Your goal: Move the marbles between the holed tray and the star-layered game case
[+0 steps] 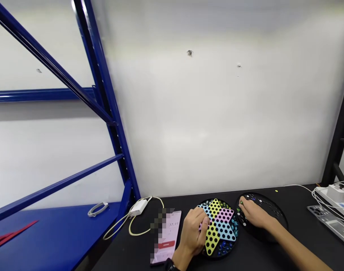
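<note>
A round Chinese checkers board (226,227) lies on the black table, with a star of yellow, pink and blue points full of black holes. Coloured glass marbles (224,246) fill the rim sections around the star. My left hand (193,229) rests over the board's left side, fingers curled; what they hold, if anything, is hidden. To the right is a round black lid (282,214) with several marbles and pale round spots in it. Over its left part, my right hand (253,212) has its fingertips pinched together, with a small green marble (241,203) showing at them.
Left of the board lies a phone (169,237) with a lit screen. Behind it are a white adapter (139,207) and a looped cable. A power strip (337,197) and a clear case (330,222) lie at the right. A blue metal rack (115,124) stands at the left.
</note>
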Demonstrator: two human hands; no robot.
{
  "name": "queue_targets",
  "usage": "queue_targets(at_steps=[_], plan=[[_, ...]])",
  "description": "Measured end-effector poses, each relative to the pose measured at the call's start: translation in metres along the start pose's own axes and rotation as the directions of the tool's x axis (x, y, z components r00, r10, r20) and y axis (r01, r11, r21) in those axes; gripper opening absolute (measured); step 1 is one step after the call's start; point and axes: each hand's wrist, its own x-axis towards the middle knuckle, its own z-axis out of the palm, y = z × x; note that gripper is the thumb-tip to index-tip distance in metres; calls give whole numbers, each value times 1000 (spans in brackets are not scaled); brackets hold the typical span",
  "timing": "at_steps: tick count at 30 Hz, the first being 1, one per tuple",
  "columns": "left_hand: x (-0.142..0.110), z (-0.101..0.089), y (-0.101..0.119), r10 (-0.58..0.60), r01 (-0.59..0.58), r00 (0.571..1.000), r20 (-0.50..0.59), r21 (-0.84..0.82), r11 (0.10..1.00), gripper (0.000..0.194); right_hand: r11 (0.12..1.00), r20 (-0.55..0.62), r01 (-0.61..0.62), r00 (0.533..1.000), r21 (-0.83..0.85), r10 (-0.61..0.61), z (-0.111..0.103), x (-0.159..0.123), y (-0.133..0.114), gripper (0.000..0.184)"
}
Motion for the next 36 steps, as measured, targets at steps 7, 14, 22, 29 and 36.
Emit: queue_targets(at_steps=[7, 14, 22, 29, 36], plan=[[-3, 1, -2, -47, 47, 998, 30, 0, 999, 41, 967, 67, 49, 997, -251, -33, 23, 13, -4, 30], [0, -3, -11, -193, 186, 979, 72, 98, 978, 40, 945, 159, 164, 980, -283, -123, 17, 6, 1, 27], [4, -17, -27, -332, 335, 942, -44, 115, 935, 39, 968, 5, 133, 991, 215, -137, 7, 7, -1, 22], [2, -16, -27, -243, 265, 945, -218, 76, 961, 37, 931, -14, 261, 964, 256, -267, 16, 39, -92, 24], [-3, -7, -14, -73, 92, 964, -257, 65, 994, 35, 923, 116, 374, 925, -96, -363, 54, 60, -164, 26]])
